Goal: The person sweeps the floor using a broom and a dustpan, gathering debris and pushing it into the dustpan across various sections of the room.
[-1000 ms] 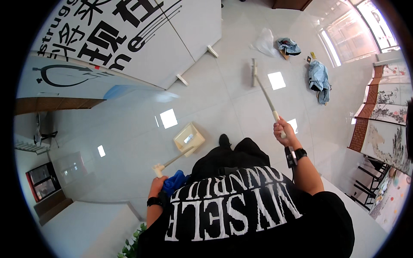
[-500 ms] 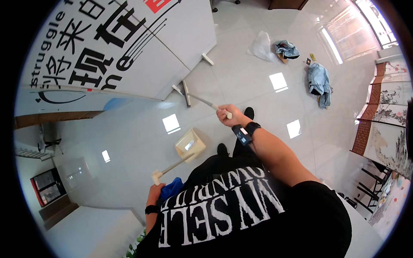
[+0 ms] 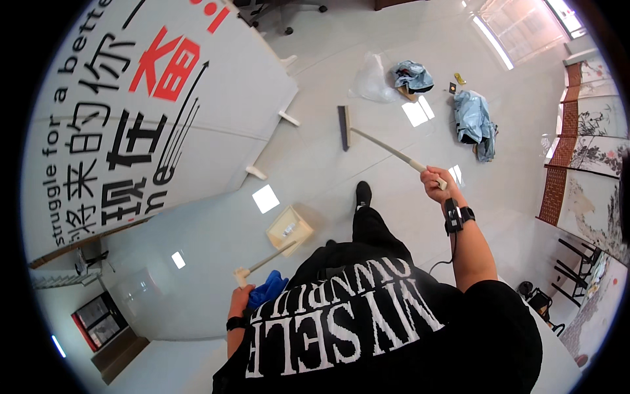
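Note:
My right hand (image 3: 438, 184), out to the right, is closed round the end of a broom's pale handle. The broom (image 3: 387, 149) slants away to the far left, and its narrow dark-edged head is at the floor well beyond my feet. My left hand (image 3: 240, 300) is closed near the top of a long-handled dustpan (image 3: 278, 226), partly hidden by its grip. The cream pan lies low at the left with a small pale patch inside, perhaps a reflection. Beside the left hand bunches a blue cloth or bag (image 3: 268, 289); I cannot tell whether that hand holds it too.
A white partition (image 3: 262, 98) with large lettering and small feet stands at the left. On the shiny tiled floor lie a clear plastic bag (image 3: 377, 80), two blue-grey plastic bundles (image 3: 474, 117) and small scraps. A painted folding screen (image 3: 581, 187) and dark stools (image 3: 574, 270) are at the right.
My right hand has moved right, and the broom head has come away from the partition's foot to the open floor. The view has shifted as I stepped. The left hand still grips the dustpan.

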`<state>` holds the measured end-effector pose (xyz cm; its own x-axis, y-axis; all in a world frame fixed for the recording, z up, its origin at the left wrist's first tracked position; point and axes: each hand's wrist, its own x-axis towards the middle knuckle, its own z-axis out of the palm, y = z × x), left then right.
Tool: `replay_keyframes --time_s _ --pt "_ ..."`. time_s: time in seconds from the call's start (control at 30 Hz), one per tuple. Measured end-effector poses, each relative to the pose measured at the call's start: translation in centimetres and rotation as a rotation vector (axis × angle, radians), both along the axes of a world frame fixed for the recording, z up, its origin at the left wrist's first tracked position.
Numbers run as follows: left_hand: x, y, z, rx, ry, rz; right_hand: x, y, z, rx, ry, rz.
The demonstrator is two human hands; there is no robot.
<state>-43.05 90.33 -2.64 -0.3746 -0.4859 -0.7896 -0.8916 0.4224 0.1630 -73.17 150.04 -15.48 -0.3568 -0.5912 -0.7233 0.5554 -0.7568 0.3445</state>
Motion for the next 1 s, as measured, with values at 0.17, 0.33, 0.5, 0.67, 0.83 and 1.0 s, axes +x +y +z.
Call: replay_keyframes --time_s 0.17,0.33,0.5,0.67,0.83,1.0 --pt "-6.3 2.4 -0.7 -0.013 0.005 0.136 -0.5 -0.7 3.8 0.604 0.286 0.456" --pt "-11.1 4.4 -0.8 -0.022 0.098 0.157 -3.5 -0.4 2.1 0.053 0.143 0.099" --pt "-19.6 7.0 1.0 -0.022 0.122 0.019 -9.6 -8.4 -1.7 -0.088 0.238 0.152" --pt "-27.5 10.2 1.1 0.035 0.129 -0.061 -14.4 -5.6 -2.7 -0.034 0.096 0.165" --pt "-33.4 9.3 -3.7 0.159 0.156 -0.014 -15.0 10.1 -2.4 0.132 0.097 0.012" --pt "-40.8 10.4 -5.1 0.231 0.117 0.006 -19.5 18.2 -0.6 0.496 0.096 0.226"
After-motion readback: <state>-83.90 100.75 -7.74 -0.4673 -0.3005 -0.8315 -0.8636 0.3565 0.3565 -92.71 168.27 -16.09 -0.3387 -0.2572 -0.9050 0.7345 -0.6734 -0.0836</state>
